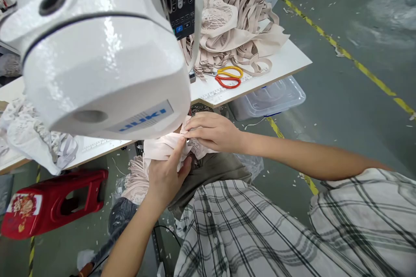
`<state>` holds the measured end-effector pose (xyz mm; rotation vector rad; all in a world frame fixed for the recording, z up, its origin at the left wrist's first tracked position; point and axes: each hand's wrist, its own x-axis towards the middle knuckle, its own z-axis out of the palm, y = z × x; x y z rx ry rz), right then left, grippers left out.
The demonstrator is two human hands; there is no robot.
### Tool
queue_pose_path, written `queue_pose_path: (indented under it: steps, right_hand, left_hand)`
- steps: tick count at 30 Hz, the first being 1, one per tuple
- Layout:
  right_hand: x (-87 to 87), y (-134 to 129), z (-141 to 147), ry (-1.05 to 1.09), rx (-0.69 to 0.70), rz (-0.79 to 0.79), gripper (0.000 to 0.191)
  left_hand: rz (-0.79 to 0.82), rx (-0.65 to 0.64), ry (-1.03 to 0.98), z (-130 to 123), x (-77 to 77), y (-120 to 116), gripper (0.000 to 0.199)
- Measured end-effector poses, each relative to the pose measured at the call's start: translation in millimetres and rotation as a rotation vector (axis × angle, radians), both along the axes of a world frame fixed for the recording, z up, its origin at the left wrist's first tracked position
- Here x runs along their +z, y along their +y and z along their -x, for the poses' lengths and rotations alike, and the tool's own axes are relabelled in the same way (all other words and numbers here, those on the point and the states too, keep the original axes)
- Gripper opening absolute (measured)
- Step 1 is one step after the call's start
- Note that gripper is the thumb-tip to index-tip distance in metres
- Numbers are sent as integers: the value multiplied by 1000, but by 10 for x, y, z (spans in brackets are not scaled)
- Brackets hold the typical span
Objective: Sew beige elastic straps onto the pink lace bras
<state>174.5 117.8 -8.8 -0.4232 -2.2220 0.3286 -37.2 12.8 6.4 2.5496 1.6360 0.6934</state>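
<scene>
Just below the head of a white sewing machine (107,73), both hands are on a pale pink lace garment piece (162,147). My left hand (169,175) grips its near side, thumb and forefinger pressed on the cloth. From the right, my right hand (216,132) pinches the fabric edge, its fingertips close to those of the left. Lace (199,148) hangs under the right hand. The machine head hides the needle area and part of the cloth.
Red-and-yellow-handled scissors (230,77) lie on the white table (292,58) beside a heap of beige straps (243,30). More lace pieces (32,134) rest at left. A red stool (58,203) and a clear plastic bin (269,97) stand below table height.
</scene>
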Motion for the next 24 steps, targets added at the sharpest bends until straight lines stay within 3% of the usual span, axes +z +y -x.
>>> queue_pose_path:
  steps: [4, 8, 10, 13, 15, 17, 19, 24]
  right_hand:
    - [-11, 31, 1, -22, -71, -114, 19]
    - [32, -43, -41, -124, -135, 17, 25]
    - [15, -94, -60, -98, -93, 282, 26]
    - [-64, -93, -7, 104, 17, 861, 38]
    - [-122, -21, 102, 243, 30, 1089, 48]
    - [-158, 84, 245, 321, -35, 1081, 49]
    - [-166, 192, 381, 313, -121, 948, 44]
    - [-131, 378, 534, 83, -183, 661, 36]
  left_hand:
    - [67, -140, -28, 164, 60, 55, 64]
    - [60, -205, 73, 259, 99, 131, 61]
    - [41, -149, 122, 222, 114, 125, 57]
    - [32, -49, 162, 103, 144, 66, 54]
    - [46, -3, 165, 17, 170, 17, 53]
    - [58, 43, 156, -57, 192, -22, 53]
    - [61, 104, 142, -114, 203, -45, 53]
    - [27, 234, 91, -195, 171, -33, 52]
